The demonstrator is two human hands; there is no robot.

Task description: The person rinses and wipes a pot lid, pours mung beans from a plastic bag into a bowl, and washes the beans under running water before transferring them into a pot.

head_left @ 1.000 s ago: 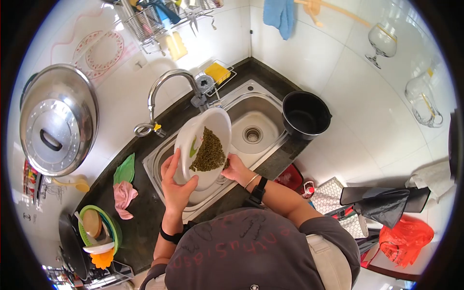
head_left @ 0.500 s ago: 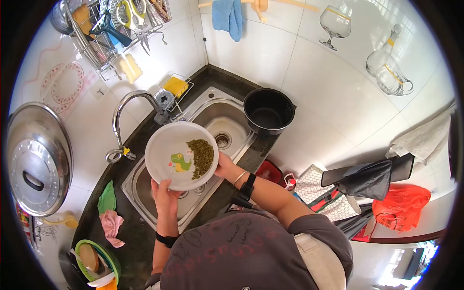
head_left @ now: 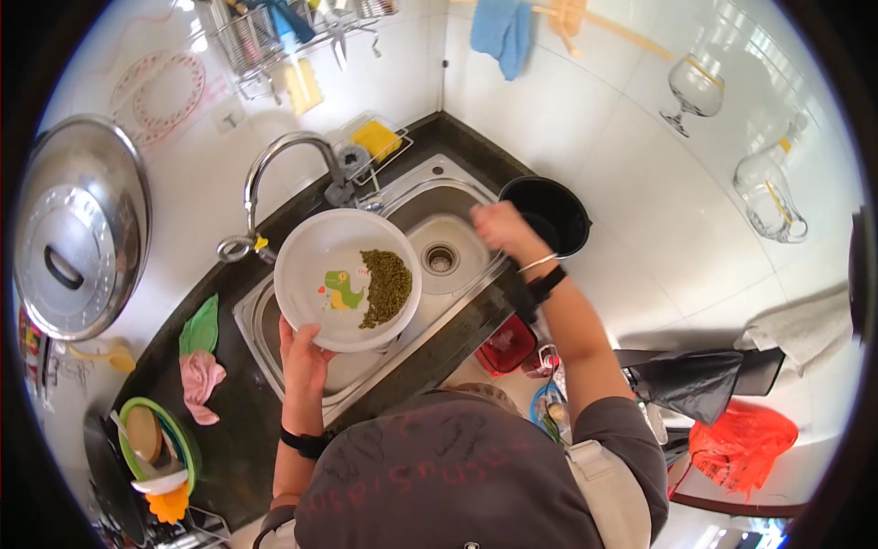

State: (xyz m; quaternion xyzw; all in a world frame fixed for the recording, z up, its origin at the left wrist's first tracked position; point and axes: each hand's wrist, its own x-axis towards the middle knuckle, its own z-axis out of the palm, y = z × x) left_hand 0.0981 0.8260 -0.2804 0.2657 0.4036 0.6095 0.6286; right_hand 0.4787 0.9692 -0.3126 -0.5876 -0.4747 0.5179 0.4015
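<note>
A white bowl (head_left: 302, 247) printed with a green dinosaur is tilted over the sink (head_left: 315, 395), with small dark green beans (head_left: 388, 288) heaped on its right side. My left hand (head_left: 304, 352) grips its lower rim, thumb on the edge and fingers underneath. Away from the bowl, my right hand (head_left: 501, 227) is over the right basin's edge, beside the black pot (head_left: 560, 212). It overlaps the pot's left rim in this view. Its fingers look curled but are blurred by motion, so I cannot tell whether they hold anything.
The faucet (head_left: 291, 139) arches behind the bowl. A yellow sponge (head_left: 377, 140) sits in a rack at the corner. Green cloth (head_left: 199, 327) and pink cloth (head_left: 200, 384) lie on the left counter near a green basket (head_left: 192, 448). A large metal lid (head_left: 82, 229) leans at left.
My right hand has let go of the bowl's right side and moved up and right to the black pot. The left hand keeps holding the bowl. The whole view has shifted slightly.
</note>
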